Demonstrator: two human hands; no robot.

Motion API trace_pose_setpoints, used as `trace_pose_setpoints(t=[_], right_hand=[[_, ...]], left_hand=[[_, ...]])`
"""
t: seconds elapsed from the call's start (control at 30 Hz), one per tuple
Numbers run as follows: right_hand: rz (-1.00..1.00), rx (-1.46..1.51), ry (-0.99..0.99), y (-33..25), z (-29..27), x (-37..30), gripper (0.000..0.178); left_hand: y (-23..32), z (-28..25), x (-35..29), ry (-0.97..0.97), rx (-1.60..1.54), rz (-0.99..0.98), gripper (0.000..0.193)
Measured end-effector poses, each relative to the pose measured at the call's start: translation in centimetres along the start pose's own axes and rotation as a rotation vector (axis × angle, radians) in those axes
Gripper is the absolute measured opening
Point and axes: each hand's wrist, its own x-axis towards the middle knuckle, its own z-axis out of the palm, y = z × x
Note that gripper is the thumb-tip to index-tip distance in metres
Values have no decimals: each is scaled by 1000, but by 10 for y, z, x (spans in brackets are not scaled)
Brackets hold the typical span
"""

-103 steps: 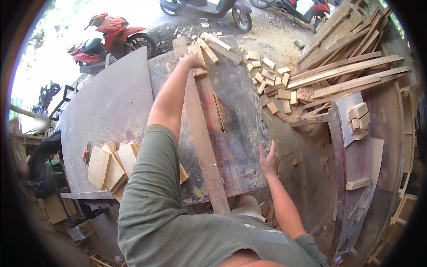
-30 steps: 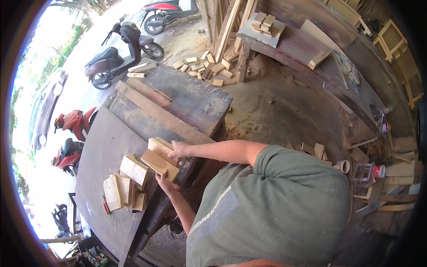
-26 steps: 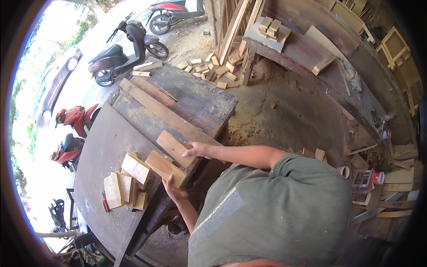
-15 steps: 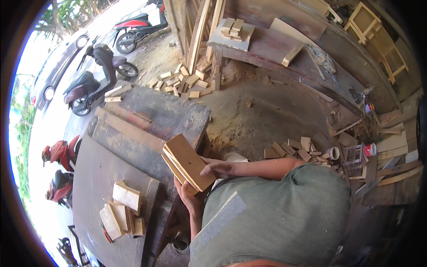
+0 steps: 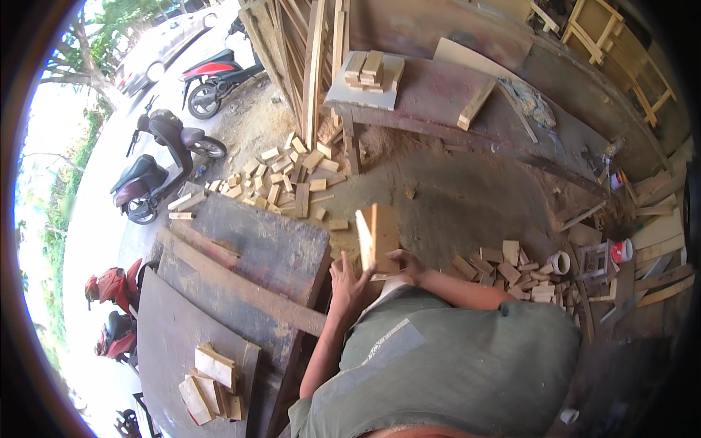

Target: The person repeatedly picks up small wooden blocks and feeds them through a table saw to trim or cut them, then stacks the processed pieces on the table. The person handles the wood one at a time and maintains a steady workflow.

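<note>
Ahead of my body, a pair of short wooden boards [image 5: 385, 232] stands upright, the left one brightly lit along its face. My right hand [image 5: 409, 267] grips their lower right side. My left hand [image 5: 350, 283] is at their lower left, its fingers spread apart and its thumb side touching the wood near the bottom. The lower ends of the boards are partly hidden by my hands. Left of me, several pale wooden blocks [image 5: 213, 369] lie in a small pile on the dark workbench [image 5: 171, 321].
Many offcuts [image 5: 281, 175] litter the ground beyond the bench, with another heap of blocks [image 5: 504, 266] at right. A long table [image 5: 438, 95] at the back carries stacked blocks [image 5: 372, 69]. Scooters [image 5: 157, 164] stand at left. A white bucket [image 5: 559, 263] lies by the right heap.
The boards have moved right, away from over the bench, and turned from slanted to upright. My left hand's fingers have spread from around them. The view has swung slightly.
</note>
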Motion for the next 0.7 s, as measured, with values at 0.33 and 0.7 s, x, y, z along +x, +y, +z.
trace_pose_setpoints(t=[0.33, 0.7], right_hand=[[-443, -370, 441, -295, -158, 236, 72], [-1225, -1447, 621, -533, -139, 417, 99]], left_hand=[[37, -44, -11, 99, -857, -493, 62], [-21, -5, -85, 471, -553, -943, 66]])
